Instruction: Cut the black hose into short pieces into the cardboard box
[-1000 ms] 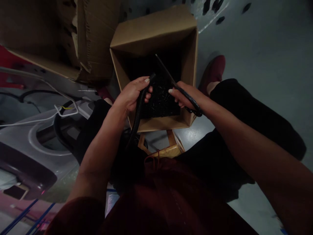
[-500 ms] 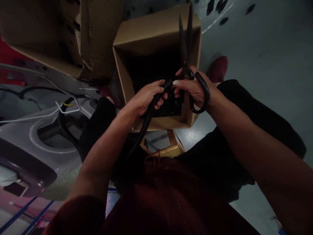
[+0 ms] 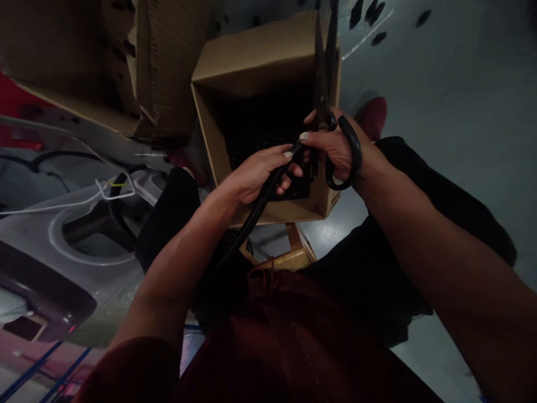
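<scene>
A black corrugated tube [image 3: 257,211] runs up from my lap through my left hand [image 3: 265,172], which is closed around it close to its upper end. My right hand [image 3: 335,148] carries a pair of large black-handled scissors [image 3: 322,92], blades pointing away from me and slightly apart. The thumb and fingers of that same hand also pinch the tube's end. Both hands are over an open cardboard box [image 3: 255,50] whose inside is dark, with black glossy pieces in it that I cannot make out singly.
A larger cardboard box [image 3: 172,67] stands at the upper left. On the left is a grey plastic stool [image 3: 100,263] with a round opening, a white wire [image 3: 117,196] above it. Dark pieces [image 3: 369,12] lie on the floor at the upper right.
My left hand has moved up and right along with the tube, nearer my right hand. The right thumb now touches the tube's end, and the scissors have shifted slightly right.
</scene>
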### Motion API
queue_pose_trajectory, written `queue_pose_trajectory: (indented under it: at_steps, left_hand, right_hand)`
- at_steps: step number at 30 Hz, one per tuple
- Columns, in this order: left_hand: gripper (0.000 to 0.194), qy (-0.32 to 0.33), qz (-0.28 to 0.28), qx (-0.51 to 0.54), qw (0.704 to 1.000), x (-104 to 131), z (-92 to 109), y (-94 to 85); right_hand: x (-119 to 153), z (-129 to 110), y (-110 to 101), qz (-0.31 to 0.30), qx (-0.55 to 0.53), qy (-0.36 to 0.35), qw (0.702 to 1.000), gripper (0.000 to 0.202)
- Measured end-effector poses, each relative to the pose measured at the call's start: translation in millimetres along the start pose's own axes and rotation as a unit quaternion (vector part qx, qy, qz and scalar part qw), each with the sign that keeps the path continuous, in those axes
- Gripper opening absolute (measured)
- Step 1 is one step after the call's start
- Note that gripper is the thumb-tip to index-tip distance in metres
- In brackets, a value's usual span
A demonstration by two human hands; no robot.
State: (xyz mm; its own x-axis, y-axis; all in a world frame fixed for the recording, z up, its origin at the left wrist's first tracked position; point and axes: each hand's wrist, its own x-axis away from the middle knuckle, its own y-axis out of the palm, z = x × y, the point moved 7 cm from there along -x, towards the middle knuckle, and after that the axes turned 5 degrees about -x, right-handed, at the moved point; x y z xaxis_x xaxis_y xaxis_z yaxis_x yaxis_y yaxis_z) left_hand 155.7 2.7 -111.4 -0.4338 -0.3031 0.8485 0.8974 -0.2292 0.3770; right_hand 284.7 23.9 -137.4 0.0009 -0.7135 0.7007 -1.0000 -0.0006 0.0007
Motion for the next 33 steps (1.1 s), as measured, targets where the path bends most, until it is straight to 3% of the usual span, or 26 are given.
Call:
queue_pose_trajectory:
  at_steps: [4, 8, 13, 17, 21, 27, 33]
  left_hand:
    - [0.013, 0.0, -0.015, 0.009, 1.0, -1, 0, 0.3]
    - [0.01, 0.017, -0.025, 0.002, 1.0, 0, 2, 2.0]
    - [0.011, 0.018, -0.015, 0.005, 1.0, -3, 1, 3.1]
    - [0.008, 0.047, 0.027, -0.025, 0.998, -6, 6, -6.5]
    - [0.012, 0.087, 0.075, -0.041, 0.993, -2, 19, -23.7]
    - [0.018, 0.123, 0.108, -0.014, 0.986, 9, 38, -42.7]
    - [0.02, 0.124, 0.12, 0.022, 0.985, 9, 38, -50.8]
  right_hand:
    - [-10, 0, -11, 0.0, 0.03, -0.028, 0.999, 0.024]
    - [-15, -5, -24, 0.033, 0.009, -0.065, 0.997, 0.023]
    - [-9, -15, -14, 0.022, 0.072, -0.08, 0.994, 0.026]
    - [-5, -22, -12, 0.037, 0.107, -0.075, 0.991, 0.021]
    - [-3, -28, -20, 0.067, 0.153, -0.113, 0.979, 0.023]
    - [3, -8, -3, -0.044, 0.239, -0.097, 0.965, 0.038]
    - [9, 14, 13, -0.109, 0.267, -0.074, 0.955, 0.052]
